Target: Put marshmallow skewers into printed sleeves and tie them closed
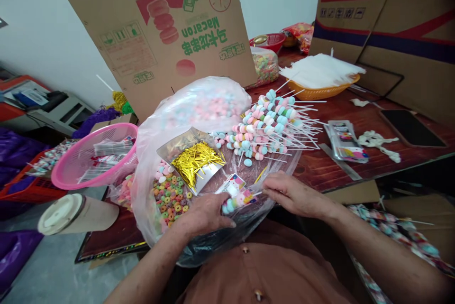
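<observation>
My left hand [208, 214] is closed around a marshmallow skewer [237, 201] in a small clear printed bag, just above the large plastic bag on the table. At the skewer's stick end, my right hand [289, 192] has thumb and fingers pinched together on the white stick. Just beyond my hands lies another printed bag [233, 183], with a single gold twist tie [261, 174] near it. A packet of gold twist ties [197, 161] lies open behind my left hand. Farther off, many marshmallow skewers [266, 126] are piled with their sticks pointing right.
The plastic bag [145, 161] holds candy rings [171, 198] and marshmallows. Left stand a pink basket [59, 176] and a lidded cup [95, 215]. Rightward are a stack of printed bags [346, 140], a phone [412, 127] and a yellow basket [320, 92]. A macaron carton [159, 57] rises behind.
</observation>
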The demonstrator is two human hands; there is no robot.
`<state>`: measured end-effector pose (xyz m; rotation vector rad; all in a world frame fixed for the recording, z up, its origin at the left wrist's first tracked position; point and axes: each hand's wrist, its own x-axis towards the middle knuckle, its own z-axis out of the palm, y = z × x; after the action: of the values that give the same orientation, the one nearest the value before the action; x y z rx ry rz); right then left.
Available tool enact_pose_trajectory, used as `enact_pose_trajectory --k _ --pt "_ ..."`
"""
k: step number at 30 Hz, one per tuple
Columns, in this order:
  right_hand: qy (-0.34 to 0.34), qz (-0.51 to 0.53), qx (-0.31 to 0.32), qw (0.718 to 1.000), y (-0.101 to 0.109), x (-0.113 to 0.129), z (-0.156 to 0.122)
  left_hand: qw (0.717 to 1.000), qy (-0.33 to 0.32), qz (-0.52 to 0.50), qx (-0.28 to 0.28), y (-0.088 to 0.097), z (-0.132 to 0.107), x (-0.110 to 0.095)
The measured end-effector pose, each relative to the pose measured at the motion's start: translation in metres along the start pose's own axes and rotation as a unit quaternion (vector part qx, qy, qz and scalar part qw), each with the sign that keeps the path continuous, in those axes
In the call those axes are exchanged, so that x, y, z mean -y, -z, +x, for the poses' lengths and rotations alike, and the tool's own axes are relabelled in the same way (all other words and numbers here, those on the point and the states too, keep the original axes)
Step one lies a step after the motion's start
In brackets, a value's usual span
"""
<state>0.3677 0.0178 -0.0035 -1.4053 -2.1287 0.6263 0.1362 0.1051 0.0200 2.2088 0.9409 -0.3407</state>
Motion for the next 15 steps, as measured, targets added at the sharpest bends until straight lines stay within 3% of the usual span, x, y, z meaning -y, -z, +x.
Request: enact_pose_trajectory --k 5,9,15 --pt "0.018 -0.007 0.011 1.000 -0.005 0.008 0.002 0.991 -0.057 -0.121 0.021 -0.016 0.006 0.004" --pt "0.009 -0.017 0.005 1.000 -0.017 0.015 0.012 0.972 -0.042 -0.226 0.043 -0.027 0.015 -0.004" --pt "0.014 0.059 0.008 0.998 -0.012 0.010 0.011 0.919 -0.004 -0.374 0.126 -0.014 -0.006 -0.008"
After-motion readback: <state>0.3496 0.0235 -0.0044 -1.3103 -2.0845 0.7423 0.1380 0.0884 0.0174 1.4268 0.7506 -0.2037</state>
